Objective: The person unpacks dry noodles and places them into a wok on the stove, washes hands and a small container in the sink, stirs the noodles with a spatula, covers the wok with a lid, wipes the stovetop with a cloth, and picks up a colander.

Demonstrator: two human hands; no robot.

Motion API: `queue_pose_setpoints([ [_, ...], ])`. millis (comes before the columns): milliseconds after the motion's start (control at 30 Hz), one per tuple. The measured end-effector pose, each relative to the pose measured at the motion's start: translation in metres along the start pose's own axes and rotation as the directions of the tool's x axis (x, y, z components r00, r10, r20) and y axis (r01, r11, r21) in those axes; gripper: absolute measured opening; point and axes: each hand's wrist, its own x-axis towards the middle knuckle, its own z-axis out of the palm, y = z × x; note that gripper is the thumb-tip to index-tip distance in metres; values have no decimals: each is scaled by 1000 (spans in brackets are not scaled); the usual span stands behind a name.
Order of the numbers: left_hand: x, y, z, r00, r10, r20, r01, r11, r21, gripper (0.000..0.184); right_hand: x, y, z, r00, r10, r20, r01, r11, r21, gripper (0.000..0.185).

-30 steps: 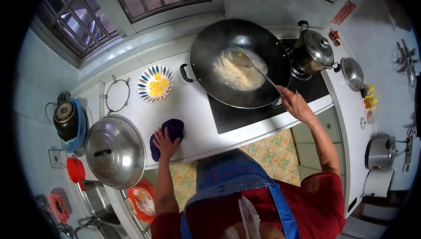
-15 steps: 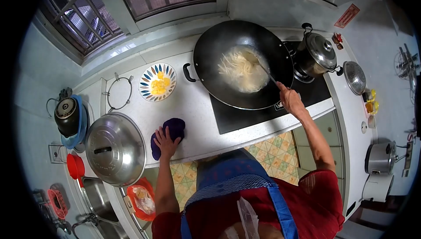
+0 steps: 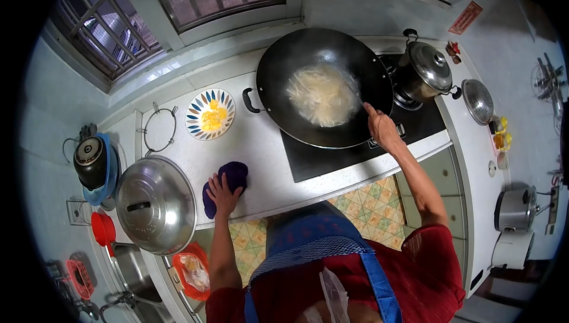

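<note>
My right hand (image 3: 383,129) is closed around the handle of a wok spatula (image 3: 359,97) at the near right rim of a large black wok (image 3: 283,62). The spatula's head is hidden among pale noodles (image 3: 320,94) in cloudy, steaming liquid. On the counter's front part, my left hand (image 3: 223,195) lies with fingers spread on a bunched dark purple cloth (image 3: 235,173). Beyond that hand sits a patterned plate (image 3: 193,108) bearing yellow pieces (image 3: 214,118) that look like egg.
The wok stands on a black cooktop (image 3: 320,163). A lidded steel pot (image 3: 428,65) is to its right, near a perforated steel strainer (image 3: 477,102). Leftward are a big domed lid (image 3: 160,189), a wire ring (image 3: 148,141) and a sink (image 3: 133,269).
My right hand has shifted slightly left and down with the spatula, whose head has gone from view. The noodles have gathered into a heap. My left hand stays on the cloth.
</note>
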Motion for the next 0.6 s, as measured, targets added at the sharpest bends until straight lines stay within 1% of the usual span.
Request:
queue_pose_setpoints([
  [67,0,0,0,1000,-1,0,1,1000,-8,82,4,9,2,995,29,-98,-39,993,-107,57],
  [100,1,0,0,1000,-2,-2,2,1000,-10,82,2,16,1,995,27,-98,-38,993,-108,57],
  [167,0,-2,2,1000,9,-5,-9,1000,3,81,-3,12,-17,996,45,-75,-47,998,-29,57],
  [200,0,-3,4,1000,6,-4,-6,1000,0,81,-7,6,-29,997,60,-40,-57,996,63,53],
  [267,0,-5,8,998,37,-47,-36,999,25,81,-12,3,-36,997,58,-45,-55,996,70,51],
  [333,1,-6,10,998,39,-52,-38,999,35,81,-14,-3,-47,997,59,-53,-55,995,79,49],
  [400,2,-7,11,997,46,-59,-43,998,45,81,-14,-14,-58,980,136,143,-174,939,297,45],
  [433,1,-6,10,998,38,-47,-37,999,39,81,-13,-14,-56,980,138,142,-175,939,297,45],
  [500,1,-6,9,999,33,-36,-32,999,34,81,-10,-11,-46,991,56,125,-93,946,311,44],
  [533,1,-5,8,999,27,-31,-26,999,23,81,-8,-10,-41,991,58,124,-94,945,312,44],
  [600,1,-4,6,999,21,-26,-21,1000,12,81,-6,-8,-33,983,33,182,-92,941,326,45],
])
